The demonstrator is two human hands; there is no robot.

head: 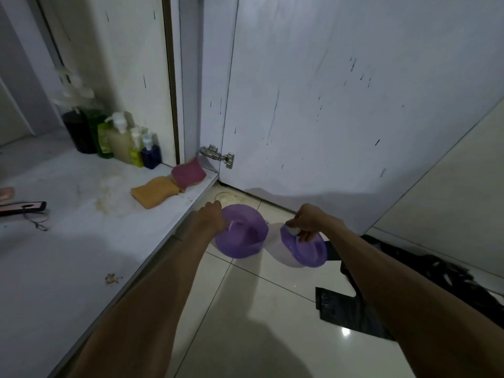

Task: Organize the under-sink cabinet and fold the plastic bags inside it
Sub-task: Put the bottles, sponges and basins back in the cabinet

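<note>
My left hand (208,219) grips the rim of a purple plastic bowl (242,236) held just above the tiled floor, beside the cabinet's front edge. My right hand (308,221) pinches the edge of a second purple piece, a lid or shallow bowl (308,252), tilted over the floor to the right of the first. Black plastic bags (343,309) lie crumpled on the floor under and behind my right forearm. The cabinet floor (68,241) is white and stained.
Several bottles (120,140) stand at the cabinet's back right corner. An orange sponge (155,192) and a pink sponge (188,173) lie near the front corner. The open white door (327,105) hangs on a metal hinge (218,156). A dark tool (24,208) lies at far left.
</note>
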